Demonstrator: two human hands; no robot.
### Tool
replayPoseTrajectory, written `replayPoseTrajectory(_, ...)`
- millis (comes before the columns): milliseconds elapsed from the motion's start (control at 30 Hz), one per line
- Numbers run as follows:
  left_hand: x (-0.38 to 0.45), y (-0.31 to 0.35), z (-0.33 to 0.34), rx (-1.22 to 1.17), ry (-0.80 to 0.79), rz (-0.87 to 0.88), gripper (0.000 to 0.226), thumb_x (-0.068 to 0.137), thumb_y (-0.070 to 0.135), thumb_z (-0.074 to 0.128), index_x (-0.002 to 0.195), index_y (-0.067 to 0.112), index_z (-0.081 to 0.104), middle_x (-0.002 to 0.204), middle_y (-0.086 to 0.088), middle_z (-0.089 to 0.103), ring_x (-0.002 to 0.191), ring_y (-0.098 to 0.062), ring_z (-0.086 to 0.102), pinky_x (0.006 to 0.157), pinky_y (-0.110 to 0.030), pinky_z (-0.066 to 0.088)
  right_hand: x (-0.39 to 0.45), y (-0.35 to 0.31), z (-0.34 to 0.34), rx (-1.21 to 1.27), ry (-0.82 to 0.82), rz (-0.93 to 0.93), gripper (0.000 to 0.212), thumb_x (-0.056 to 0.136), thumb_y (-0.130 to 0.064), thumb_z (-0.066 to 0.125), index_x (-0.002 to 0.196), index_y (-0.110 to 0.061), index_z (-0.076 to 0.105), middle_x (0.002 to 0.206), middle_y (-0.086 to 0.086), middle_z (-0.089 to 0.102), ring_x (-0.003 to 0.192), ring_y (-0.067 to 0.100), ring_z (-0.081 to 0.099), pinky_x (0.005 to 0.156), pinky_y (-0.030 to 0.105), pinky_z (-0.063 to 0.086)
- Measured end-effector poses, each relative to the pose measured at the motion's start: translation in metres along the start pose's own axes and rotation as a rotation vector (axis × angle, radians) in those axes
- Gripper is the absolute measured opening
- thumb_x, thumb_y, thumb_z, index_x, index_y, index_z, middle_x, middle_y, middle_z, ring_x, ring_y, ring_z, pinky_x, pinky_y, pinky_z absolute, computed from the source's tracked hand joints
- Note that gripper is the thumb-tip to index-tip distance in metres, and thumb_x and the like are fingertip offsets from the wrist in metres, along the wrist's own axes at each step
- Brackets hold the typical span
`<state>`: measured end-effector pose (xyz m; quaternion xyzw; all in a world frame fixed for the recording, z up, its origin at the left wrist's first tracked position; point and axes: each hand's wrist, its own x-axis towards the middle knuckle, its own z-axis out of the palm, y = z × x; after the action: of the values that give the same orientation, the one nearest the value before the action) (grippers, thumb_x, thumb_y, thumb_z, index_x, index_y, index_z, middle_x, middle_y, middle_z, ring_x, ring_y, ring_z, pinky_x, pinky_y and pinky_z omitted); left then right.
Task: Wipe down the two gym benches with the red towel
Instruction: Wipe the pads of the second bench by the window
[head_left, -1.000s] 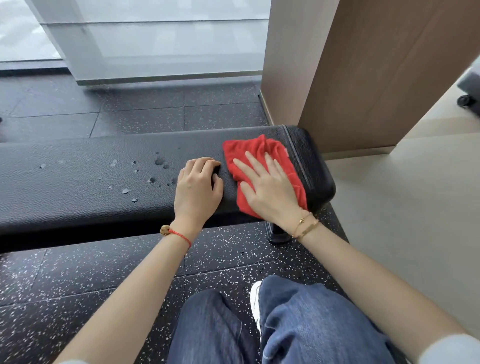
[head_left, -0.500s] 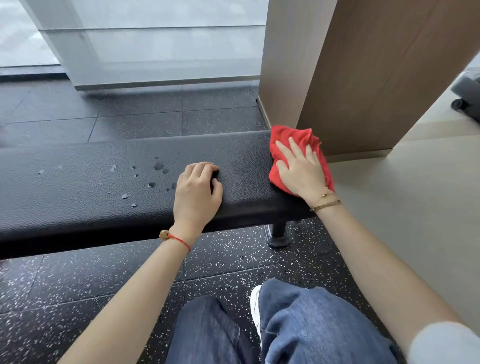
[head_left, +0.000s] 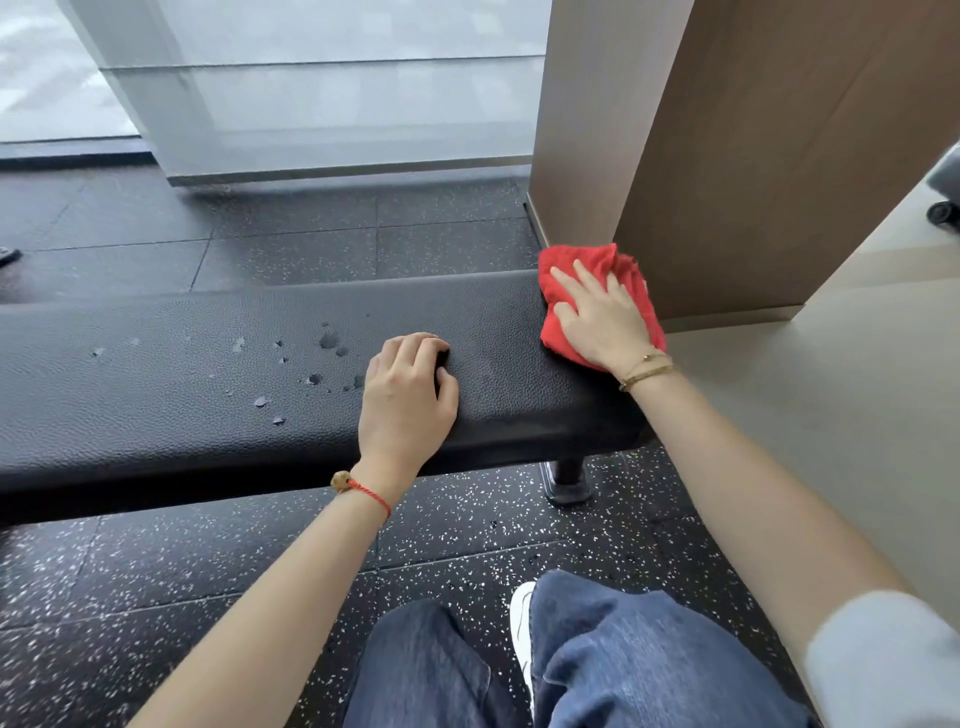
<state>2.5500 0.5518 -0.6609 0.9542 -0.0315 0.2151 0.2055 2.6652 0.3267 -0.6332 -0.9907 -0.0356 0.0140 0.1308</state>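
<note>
While the right hand (head_left: 605, 322) lies flat on the red towel (head_left: 597, 301), fingers straight and slightly spread, it presses the cloth onto the far right end of the bench (head_left: 182, 374). One towel, bunched, part of it over the bench end. Left hand (head_left: 408, 395): fingers curled under, knuckles and palm resting on the bench top near its front edge; it holds nothing. The two hands are apart, bare pad between them.

Wrists: one red cord bracelet (head_left: 363, 491) with one bead on the left; two thin gold bracelets (head_left: 647, 366) on the right.

Bench count in view: one, black, pebbled upholstery. Water droplets (head_left: 311, 364) are scattered just left of the left hand, roughly a dozen, a few more faint ones further left. One bench leg (head_left: 569, 480) is visible under the right end.

Below: two knees in blue jeans (head_left: 597, 660), one white shoe (head_left: 522, 623) between them, on black speckled rubber flooring (head_left: 156, 582). One wood-panelled column (head_left: 727, 145) stands just behind the towel.
</note>
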Motion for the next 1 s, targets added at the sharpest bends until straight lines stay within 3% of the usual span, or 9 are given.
replayPoseTrajectory(233,0.000,-0.001,0.001,-0.005,0.023,0.009,0.022,0.086,0.013,0.056,0.107,0.011,0.063,0.114,-0.003,0.064,0.108,-0.027,0.055,0.095,-0.040,0.045,-0.072,-0.011,0.006,0.004,0.002,-0.391,0.055,0.096,-0.035,0.045,0.149,-0.038,0.033,0.160,-0.007,0.028,0.149,0.028,0.021,0.123,0.042,0.014)
replayPoseTrajectory(400,-0.001,-0.001,0.001,-0.001,0.025,0.016,0.021,0.087,0.014,0.056,0.107,0.011,0.063,0.114,-0.002,0.064,0.108,-0.026,0.055,0.096,-0.039,0.045,-0.059,0.031,-0.006,0.020,0.015,-0.245,0.057,0.096,-0.037,0.049,0.150,-0.034,0.033,0.162,-0.007,0.023,0.149,0.025,0.021,0.124,0.035,0.011)
replayPoseTrajectory(533,-0.001,0.000,0.002,0.006,0.027,0.002,0.020,0.087,0.014,0.055,0.106,0.012,0.062,0.113,-0.001,0.063,0.107,-0.026,0.054,0.094,-0.038,0.044,-0.018,0.003,-0.003,0.045,0.007,-0.099,0.055,0.100,-0.035,0.038,0.153,-0.029,0.027,0.164,-0.004,0.015,0.150,0.030,0.015,0.124,0.039,0.005)
replayPoseTrajectory(667,0.000,0.001,0.002,0.016,0.026,-0.007,0.021,0.086,0.013,0.056,0.106,0.012,0.063,0.113,-0.002,0.063,0.106,-0.027,0.054,0.094,-0.039,0.043,-0.036,-0.028,0.005,0.047,0.010,-0.235,0.055,0.099,-0.030,0.040,0.153,-0.024,0.030,0.162,-0.002,0.021,0.149,0.030,0.018,0.124,0.036,0.006)
replayPoseTrajectory(800,-0.001,0.001,0.001,0.013,0.019,-0.006,0.021,0.085,0.013,0.058,0.106,0.012,0.063,0.114,-0.002,0.064,0.107,-0.027,0.054,0.095,-0.039,0.043,-0.091,-0.026,0.008,0.017,0.001,-0.436,0.057,0.094,-0.034,0.048,0.150,-0.031,0.035,0.159,-0.009,0.028,0.148,0.025,0.022,0.124,0.035,0.009)
replayPoseTrajectory(900,-0.001,-0.001,0.000,0.002,0.016,-0.008,0.022,0.086,0.014,0.058,0.107,0.012,0.064,0.114,-0.002,0.064,0.108,-0.027,0.055,0.095,-0.039,0.043,-0.101,-0.001,0.006,0.018,0.025,-0.394,0.056,0.093,-0.036,0.047,0.148,-0.032,0.038,0.158,-0.010,0.030,0.147,0.022,0.025,0.123,0.036,0.016)
replayPoseTrajectory(1000,-0.001,0.000,-0.002,0.008,0.008,-0.006,0.022,0.087,0.015,0.057,0.108,0.012,0.064,0.115,-0.002,0.064,0.109,-0.026,0.054,0.096,-0.038,0.043,-0.073,0.018,0.002,0.023,0.065,-0.216,0.054,0.095,-0.035,0.046,0.148,-0.030,0.038,0.160,-0.006,0.028,0.147,0.026,0.026,0.123,0.037,0.014)
